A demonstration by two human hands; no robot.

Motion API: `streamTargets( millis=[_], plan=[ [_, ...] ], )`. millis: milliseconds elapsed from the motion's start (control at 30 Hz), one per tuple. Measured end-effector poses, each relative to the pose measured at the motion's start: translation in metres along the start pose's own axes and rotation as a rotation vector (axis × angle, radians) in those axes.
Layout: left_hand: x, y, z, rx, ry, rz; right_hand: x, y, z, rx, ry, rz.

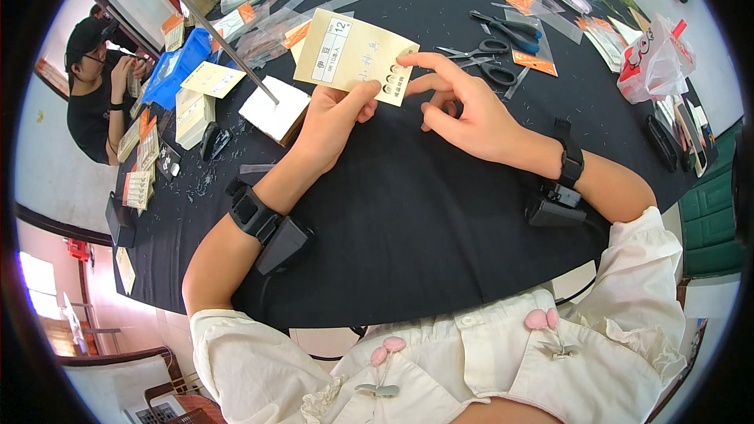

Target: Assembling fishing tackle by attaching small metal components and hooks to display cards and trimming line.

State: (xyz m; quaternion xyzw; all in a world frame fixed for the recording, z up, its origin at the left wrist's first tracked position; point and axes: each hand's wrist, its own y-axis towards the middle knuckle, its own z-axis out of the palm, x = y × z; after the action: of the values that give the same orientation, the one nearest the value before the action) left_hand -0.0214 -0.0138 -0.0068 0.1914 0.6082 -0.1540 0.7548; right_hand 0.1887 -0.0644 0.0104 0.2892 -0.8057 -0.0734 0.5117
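Note:
A cream paper card (334, 43) with a printed table, handwriting and a row of small dark round pictures is held up, tilted, above the black-covered table. My left hand (338, 114) pinches its lower edge, the thumb in front and the fingers behind. From the right, my right hand (467, 106) reaches to the card's right edge. Its index fingertip is at or against that edge, while the other fingers are bent and apart from the thumb. A white block (263, 114) with a metal rod (216, 35) standing in it is just left of my left hand.
Left are a blue bin (177, 78), a stack of cream cards (192, 122) and a co-worker (94, 86). Black scissors (483, 51) and dark blue-handled pliers (510, 31) lie beyond my right hand. A white plastic bag (648, 63) sits far right; clear sleeves (275, 39) are scattered behind.

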Motion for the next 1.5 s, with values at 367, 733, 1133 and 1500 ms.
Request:
streamTargets(
  millis=[367, 733, 1133, 1500],
  plan=[
    [-0.0022, -0.0012, 0.0017, 0.037, 0.063, -0.004, 0.0006, 0.0002, -0.0005, 0.012, -0.009, 0.015],
    [-0.0025, -0.0022, 0.0026, 0.042, 0.07, -0.02, 0.0008, 0.0009, 0.0012, 0.001, 0.073, 0.018],
    [-0.0008, -0.0019, 0.0034, 0.001, -0.045, -0.015, -0.0021, -0.0005, 0.0027, 0.048, 0.09, 0.006],
    [-0.0021, -0.0041, 0.0068, 0.013, 0.047, -0.021, 0.0017, 0.0003, 0.0005, 0.064, 0.05, 0.036]
  ],
)
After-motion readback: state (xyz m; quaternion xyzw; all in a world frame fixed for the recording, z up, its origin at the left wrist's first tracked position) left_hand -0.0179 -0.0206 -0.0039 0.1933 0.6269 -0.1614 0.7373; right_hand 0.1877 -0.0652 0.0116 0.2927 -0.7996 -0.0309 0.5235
